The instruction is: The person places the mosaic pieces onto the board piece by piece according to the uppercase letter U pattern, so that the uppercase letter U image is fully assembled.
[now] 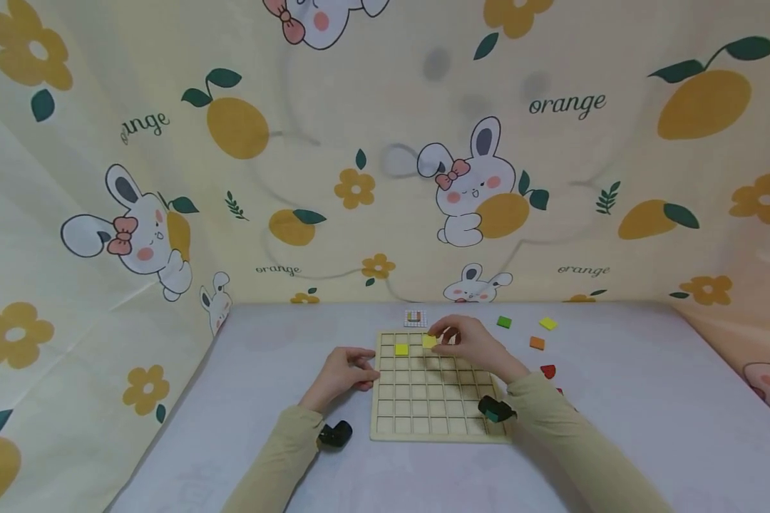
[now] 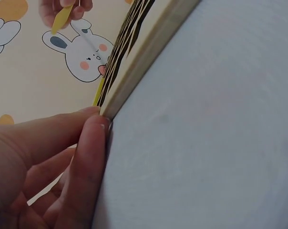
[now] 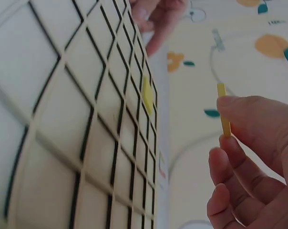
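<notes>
A pale wooden grid board [image 1: 421, 427] lies flat on the table, its raised lines forming square cells. One yellow square tile [image 1: 401, 350] sits in a cell near its top left. My right hand [image 1: 465, 343] pinches a second yellow square tile [image 3: 223, 114] between thumb and fingers. That tile is apart from the board, above its far edge, and shows edge-on in the right wrist view. With fairly straight thumb and forefinger, my left hand [image 1: 343, 375] touches the board's left edge. The left wrist view shows those fingertips [image 2: 102, 125] against the board's side.
Behind the board lies a small printed card [image 1: 415, 318]. To the right are a green tile [image 1: 504, 322], a loose yellow tile [image 1: 548, 323], an orange tile [image 1: 537, 343] and a red piece [image 1: 548, 371]. My right sleeve partly covers more red. A patterned cloth [image 1: 334, 128] hangs behind the table.
</notes>
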`<state>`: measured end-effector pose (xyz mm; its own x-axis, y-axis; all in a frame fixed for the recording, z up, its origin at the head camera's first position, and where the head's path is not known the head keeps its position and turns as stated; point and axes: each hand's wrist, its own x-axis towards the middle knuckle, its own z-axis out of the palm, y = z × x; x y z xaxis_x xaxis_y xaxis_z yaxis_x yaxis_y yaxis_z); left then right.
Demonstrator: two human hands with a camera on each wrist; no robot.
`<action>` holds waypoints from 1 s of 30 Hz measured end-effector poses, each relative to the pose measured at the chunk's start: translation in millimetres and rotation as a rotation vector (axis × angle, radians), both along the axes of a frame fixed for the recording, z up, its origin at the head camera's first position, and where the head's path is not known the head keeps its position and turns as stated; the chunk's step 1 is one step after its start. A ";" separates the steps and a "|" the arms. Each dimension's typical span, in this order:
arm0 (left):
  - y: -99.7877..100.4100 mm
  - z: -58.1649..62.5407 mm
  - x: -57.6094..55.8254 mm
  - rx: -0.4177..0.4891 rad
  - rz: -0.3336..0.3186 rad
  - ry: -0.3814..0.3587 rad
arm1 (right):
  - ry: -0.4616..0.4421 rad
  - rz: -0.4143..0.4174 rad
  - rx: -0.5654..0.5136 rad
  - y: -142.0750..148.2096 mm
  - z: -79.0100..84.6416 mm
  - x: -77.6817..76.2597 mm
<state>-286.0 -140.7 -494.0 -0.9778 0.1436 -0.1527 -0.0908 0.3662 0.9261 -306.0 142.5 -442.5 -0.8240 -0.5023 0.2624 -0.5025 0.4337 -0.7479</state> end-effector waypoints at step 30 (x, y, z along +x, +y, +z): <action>0.2 3.6 1.9 -0.008 -0.005 -0.001 | -0.100 -0.091 0.099 -56.4 -38.4 -1.7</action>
